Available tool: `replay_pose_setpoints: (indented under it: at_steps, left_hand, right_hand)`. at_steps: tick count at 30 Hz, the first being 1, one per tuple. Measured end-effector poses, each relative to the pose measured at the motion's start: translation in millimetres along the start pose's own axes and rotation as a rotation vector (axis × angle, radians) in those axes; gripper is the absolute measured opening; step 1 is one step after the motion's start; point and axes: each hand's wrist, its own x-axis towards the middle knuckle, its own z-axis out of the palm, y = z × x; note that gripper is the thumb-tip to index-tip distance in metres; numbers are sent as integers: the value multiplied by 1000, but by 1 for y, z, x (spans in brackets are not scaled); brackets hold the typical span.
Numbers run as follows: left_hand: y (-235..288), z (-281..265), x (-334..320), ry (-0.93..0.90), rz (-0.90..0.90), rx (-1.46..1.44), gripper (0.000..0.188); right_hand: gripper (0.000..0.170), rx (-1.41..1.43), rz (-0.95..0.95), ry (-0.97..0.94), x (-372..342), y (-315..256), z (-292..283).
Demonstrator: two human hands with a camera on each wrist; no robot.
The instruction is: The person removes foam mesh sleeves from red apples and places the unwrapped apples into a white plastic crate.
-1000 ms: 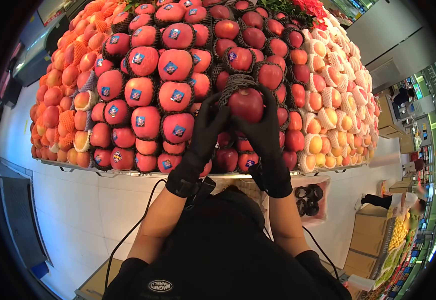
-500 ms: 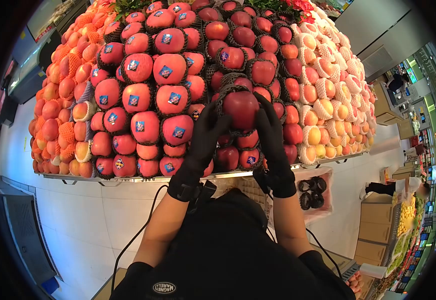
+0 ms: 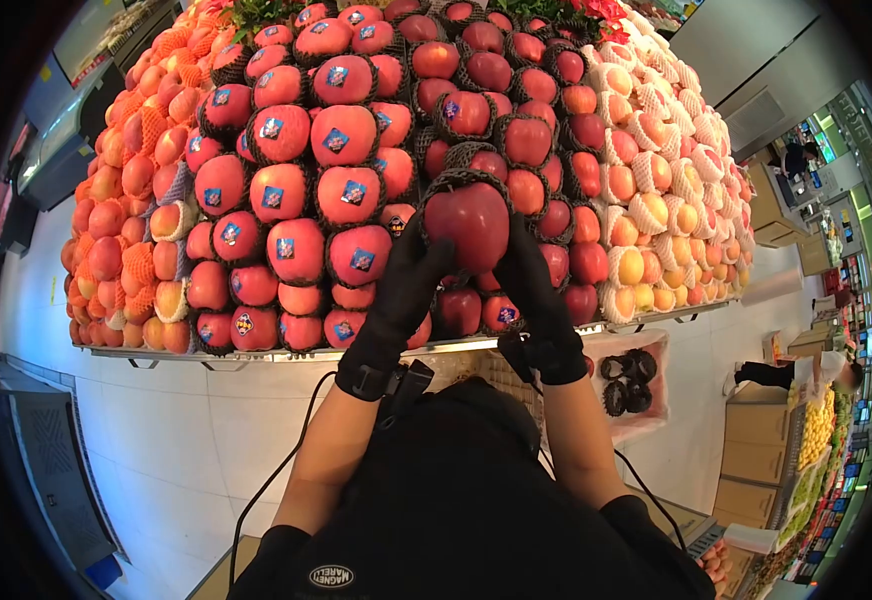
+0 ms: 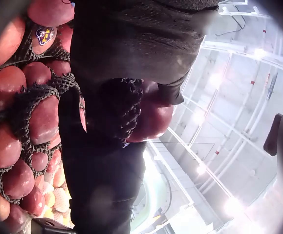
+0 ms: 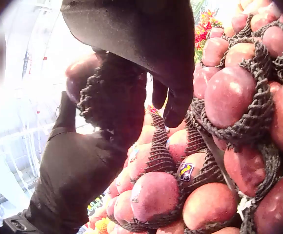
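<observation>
A dark red apple (image 3: 468, 226), partly wrapped in a black foam net, is held between two black-gloved hands above the front of the fruit display. The left hand (image 3: 408, 285) grips its left side, thumb across the front. On the other side the right hand (image 3: 533, 280) holds it, its fingers mostly behind the apple. The left wrist view shows the apple (image 4: 153, 119) and its net (image 4: 131, 109) between both gloves. In the right wrist view the net (image 5: 100, 92) covers much of the apple, with the right hand (image 5: 136, 34) above and the left hand (image 5: 75, 170) below.
Netted red apples with blue stickers (image 3: 341, 140) stand stacked at left, paler fruit in white nets (image 3: 656, 210) at right. The display's metal front edge (image 3: 456, 345) runs below the hands. A lined box (image 3: 656, 400) with dark-wrapped items sits beneath. A person (image 3: 806, 375) stands far right.
The held apple has come lower and nearer the head camera, looking larger. Its net, earlier bunched above it, now sits around its upper edge. Both hands still hold it.
</observation>
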Motion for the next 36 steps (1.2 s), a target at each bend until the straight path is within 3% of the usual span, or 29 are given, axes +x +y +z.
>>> replay_pose_setpoints:
  at_steps: [3,5,7,10,13,16,19,22,25,27,30,33,36]
  left_hand:
    - [1,-5,3,-43,15,117,52]
    - [0,-8,9,-56,145,254,48]
    - [-3,-6,13,-32,354,406,41]
    - [-1,-6,14,77,113,266,45]
    - [-3,-1,15,94,164,146,48]
    - [1,6,11,73,177,265,57]
    - [-8,4,14,75,318,304,59]
    - [-13,-5,16,28,291,281,59]
    - [-11,-8,10,-6,115,194,47]
    - [-13,-12,10,12,92,177,49]
    - [-12,-17,10,-6,134,174,50]
    - [-9,-18,9,-30,172,169,48]
    - [-9,-21,11,-10,186,303,45]
  right_hand:
    - [52,176,100,-119,15,21,-20]
    - [53,-86,-194,-107,14,29,-19]
    - [52,-210,-326,-55,10,30,-17]
    - [47,-184,-282,76,7,23,-12]
    - [42,-172,-275,174,6,8,2]
    - [41,-216,-344,204,10,11,5]
    - [42,-273,-358,209,8,9,7]
    - [42,-231,-320,186,7,7,0]
    - [43,-143,-271,143,8,9,-2]
    - [43,-93,-231,72,5,9,1]
    - [43,205,-104,-24,3,7,12]
    - [43,165,-112,-23,6,15,5]
    - [43,-118,-182,72,4,18,0]
